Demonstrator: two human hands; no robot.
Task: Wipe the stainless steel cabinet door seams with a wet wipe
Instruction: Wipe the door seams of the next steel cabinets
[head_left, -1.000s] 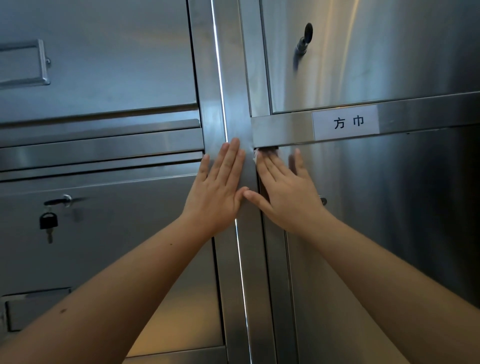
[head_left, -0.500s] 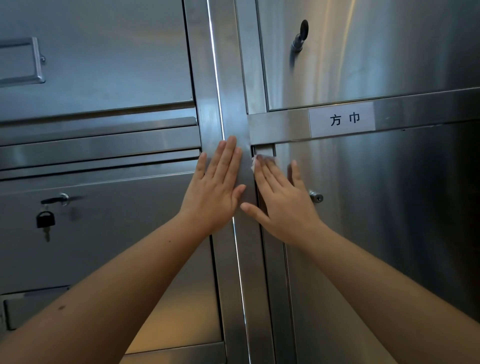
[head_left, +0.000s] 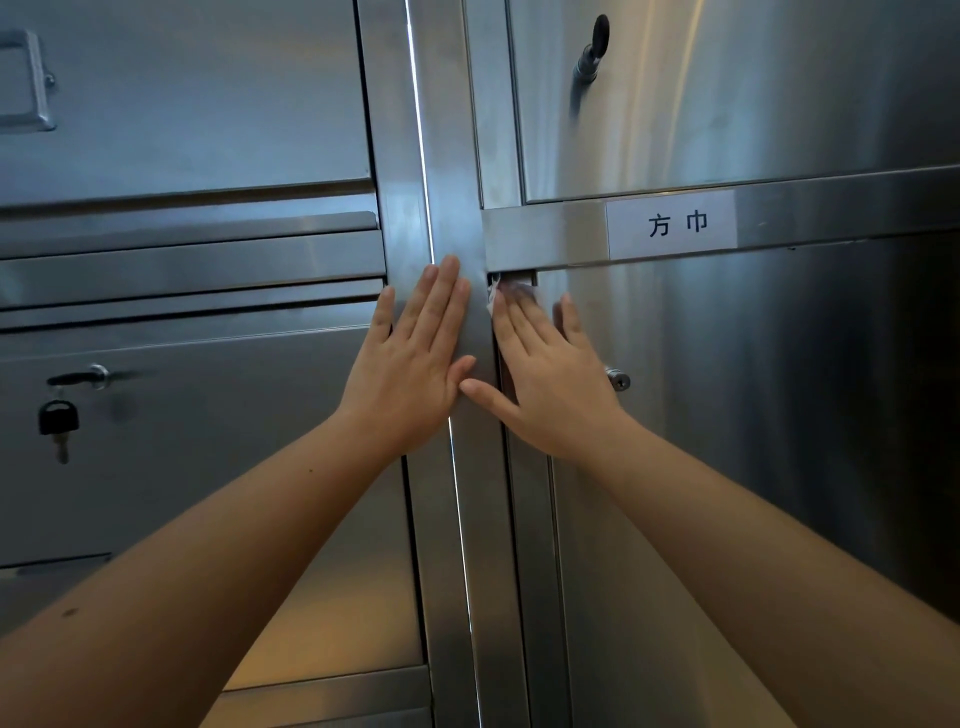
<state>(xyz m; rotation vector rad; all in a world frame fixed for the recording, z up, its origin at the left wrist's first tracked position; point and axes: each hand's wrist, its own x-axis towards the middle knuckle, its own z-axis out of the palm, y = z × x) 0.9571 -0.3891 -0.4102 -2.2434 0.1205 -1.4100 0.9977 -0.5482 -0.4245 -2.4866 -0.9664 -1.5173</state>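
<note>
A stainless steel cabinet fills the view, with a vertical frame post between its left and right doors. My right hand lies flat with straight fingers over the seam at the left edge of the lower right door. It presses a white wet wipe against the steel; only the wipe's crumpled top edge shows above the fingertips, just under the horizontal rail. My left hand rests flat on the post beside it, fingers straight, holding nothing. The two thumbs nearly touch.
A white label with black characters sits on the horizontal rail. A lock cylinder pokes out by my right hand, and a key stands in the upper right door. A key with a black head hangs from the lower left door's lock.
My right hand with the wipe slid down the seam a little, then back up under the rail. My left hand has stayed in place on the post.
</note>
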